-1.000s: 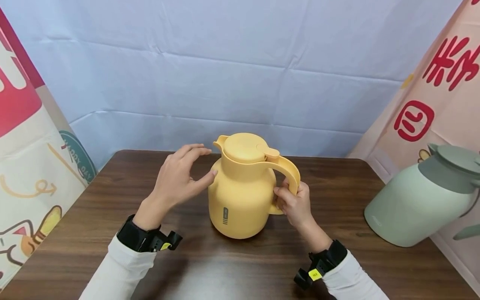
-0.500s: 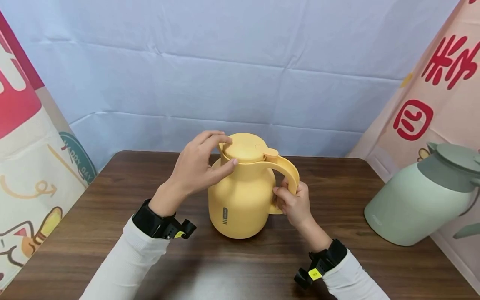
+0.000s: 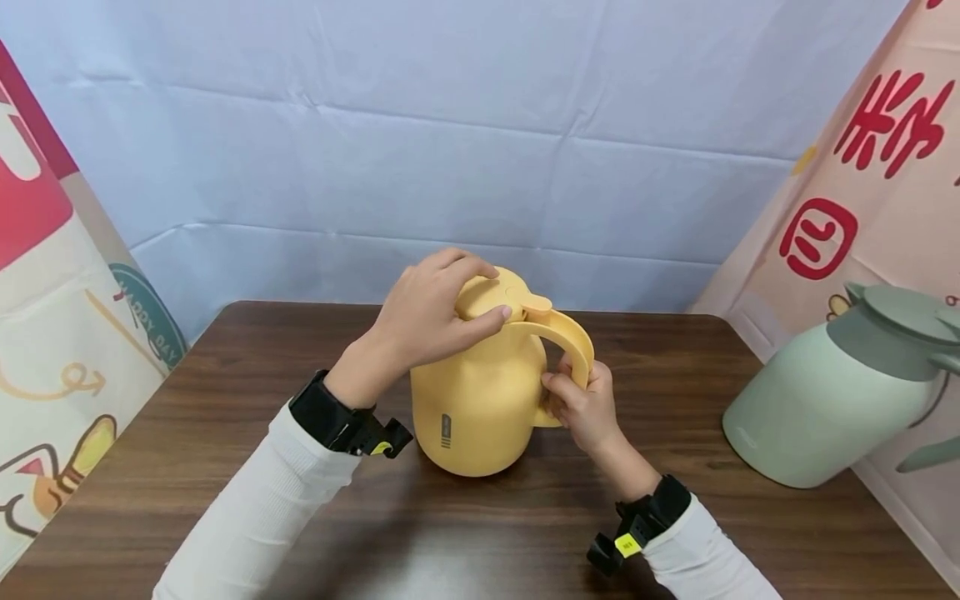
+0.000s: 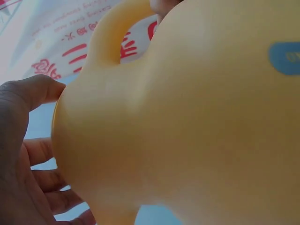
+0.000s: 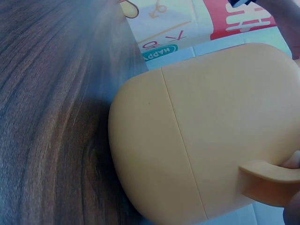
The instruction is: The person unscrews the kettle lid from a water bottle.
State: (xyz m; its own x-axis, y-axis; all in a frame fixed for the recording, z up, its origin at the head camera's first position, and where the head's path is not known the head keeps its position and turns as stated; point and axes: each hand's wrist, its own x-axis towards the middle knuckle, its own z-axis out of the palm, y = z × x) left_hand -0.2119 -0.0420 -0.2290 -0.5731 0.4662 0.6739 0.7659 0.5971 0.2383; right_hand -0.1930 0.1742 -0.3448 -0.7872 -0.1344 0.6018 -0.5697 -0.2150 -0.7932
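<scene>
A round-bodied, matte yellow jug stands upright on the dark brown wood-grain tabletop, near its middle. The left hand is spread over the jug's flat, round yellow lid, thumb along the near side and fingers across the far side. The right hand grips the jug's curved yellow handle, fingers wrapped around its lower part. Well apart, to the right, a pale green jug with a darker grey-green top stands near the tabletop's edge.
</scene>
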